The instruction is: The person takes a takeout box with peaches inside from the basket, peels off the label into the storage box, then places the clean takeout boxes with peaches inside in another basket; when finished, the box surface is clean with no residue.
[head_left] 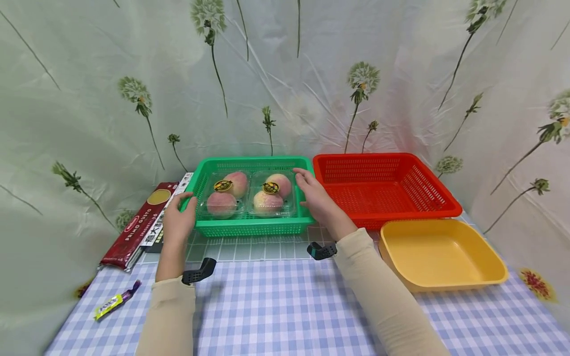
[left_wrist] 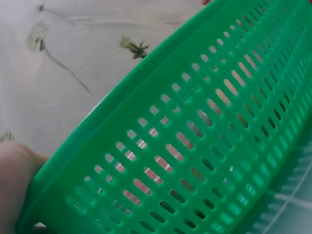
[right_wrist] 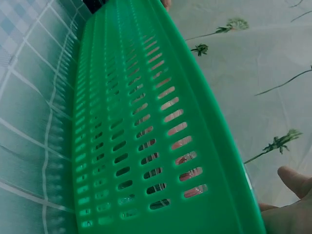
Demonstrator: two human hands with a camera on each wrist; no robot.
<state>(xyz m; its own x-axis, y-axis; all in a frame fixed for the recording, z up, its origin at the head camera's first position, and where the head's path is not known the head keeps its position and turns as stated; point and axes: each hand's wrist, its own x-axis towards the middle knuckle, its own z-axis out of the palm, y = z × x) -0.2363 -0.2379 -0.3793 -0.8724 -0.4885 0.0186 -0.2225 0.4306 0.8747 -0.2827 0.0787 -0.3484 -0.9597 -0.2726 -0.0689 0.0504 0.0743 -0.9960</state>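
Observation:
A green slotted basket (head_left: pixel 249 226) stands at the back middle of the checked table. Inside it lies a clear plastic box (head_left: pixel 248 195) with several peaches under yellow stickers. My left hand (head_left: pixel 180 217) grips the basket's left rim, thumb on top of the edge. In the left wrist view, that hand's edge (left_wrist: pixel 14 180) presses the green basket wall (left_wrist: pixel 195 146). My right hand (head_left: pixel 313 195) rests on the right rim, its fingers reaching over towards the box. The right wrist view shows the basket wall (right_wrist: pixel 146 126) and the thumb (right_wrist: pixel 292 179) just off the rim.
A red basket (head_left: pixel 383 188) stands right of the green one. In front of it sits a yellow tub (head_left: pixel 438 254). Flat packets (head_left: pixel 142 220) lie at the left by the curtain. A small wrapped sweet (head_left: pixel 113 302) lies near the front left.

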